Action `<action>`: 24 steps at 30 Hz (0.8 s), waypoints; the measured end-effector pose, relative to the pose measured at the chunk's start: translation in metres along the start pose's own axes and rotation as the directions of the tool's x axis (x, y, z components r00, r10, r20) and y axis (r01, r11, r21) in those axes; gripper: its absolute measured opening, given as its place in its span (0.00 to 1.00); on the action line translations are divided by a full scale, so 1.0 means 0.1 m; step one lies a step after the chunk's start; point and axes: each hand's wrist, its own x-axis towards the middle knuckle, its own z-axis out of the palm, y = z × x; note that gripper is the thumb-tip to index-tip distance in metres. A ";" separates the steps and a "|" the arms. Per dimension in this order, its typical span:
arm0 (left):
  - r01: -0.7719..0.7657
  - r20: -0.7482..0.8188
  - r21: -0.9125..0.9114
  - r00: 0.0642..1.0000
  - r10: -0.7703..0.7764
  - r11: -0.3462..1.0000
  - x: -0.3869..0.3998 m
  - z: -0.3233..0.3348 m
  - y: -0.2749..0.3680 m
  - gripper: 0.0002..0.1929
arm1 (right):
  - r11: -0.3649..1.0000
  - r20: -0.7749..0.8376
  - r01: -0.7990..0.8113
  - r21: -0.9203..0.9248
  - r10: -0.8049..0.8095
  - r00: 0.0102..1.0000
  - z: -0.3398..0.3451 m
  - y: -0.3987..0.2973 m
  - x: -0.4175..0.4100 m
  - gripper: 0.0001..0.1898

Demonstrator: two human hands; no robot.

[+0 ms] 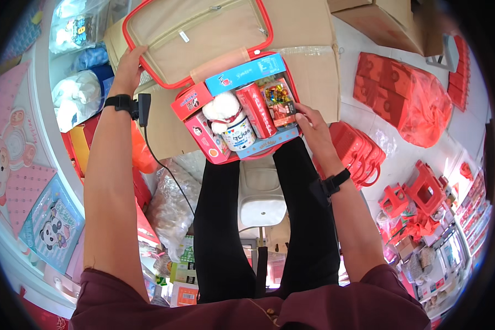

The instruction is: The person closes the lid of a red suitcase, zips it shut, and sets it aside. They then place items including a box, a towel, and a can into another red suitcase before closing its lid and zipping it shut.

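Observation:
A small red suitcase (pixel 268 149) lies unzipped before me, its beige-lined lid (pixel 161 33) tipped back. My left hand (pixel 128 70) grips the lid's left corner. My right hand (pixel 312 123) holds the case's right side, fingertips beside a clear-windowed pack of foil-wrapped sweets (pixel 278 99). Left of those sweets lies a red can (pixel 256 110). A white plush toy (pixel 222 108) rests against a patterned white cup or tin (pixel 240 136). Around them stand a blue box (pixel 245 74), a red box (pixel 193 100), a pink box (pixel 208 138) and a light blue box (pixel 268 142).
Flattened cardboard (pixel 313 78) lies beneath the case. To the right are several red cases (pixel 350 152), red boxes in plastic wrap (pixel 396 99) and red plastic stools (pixel 425 187). A white chair or stool (pixel 263 210) shows between my legs. Clear plastic bags (pixel 173 206) lie at left.

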 end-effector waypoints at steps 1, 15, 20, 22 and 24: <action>-0.084 0.049 -0.019 0.995 0.085 0.996 -0.10 0.03 0.06 0.20 | 0.999 0.001 0.017 -0.044 -0.017 1.000 0.01 0.01 0.02 0.17; -0.465 0.100 0.305 0.883 0.458 0.831 -1.47 0.21 0.29 0.31 | 0.781 -0.011 -0.146 -0.607 0.175 0.985 0.01 -0.21 0.05 0.25; -0.517 0.075 0.387 0.843 0.533 0.763 -2.01 0.38 0.14 0.30 | 0.899 0.130 -0.427 -0.096 0.437 0.890 -0.37 -0.36 0.13 0.30; -0.522 0.070 0.410 0.835 0.545 0.748 -2.26 0.42 0.05 0.33 | 0.880 0.258 -0.408 0.241 0.347 0.901 -0.65 -0.55 0.07 0.32; -0.550 0.087 0.521 0.795 0.600 0.653 -2.52 0.46 -0.08 0.35 | 0.734 0.306 -0.409 0.542 0.282 0.909 -0.93 -0.82 0.03 0.35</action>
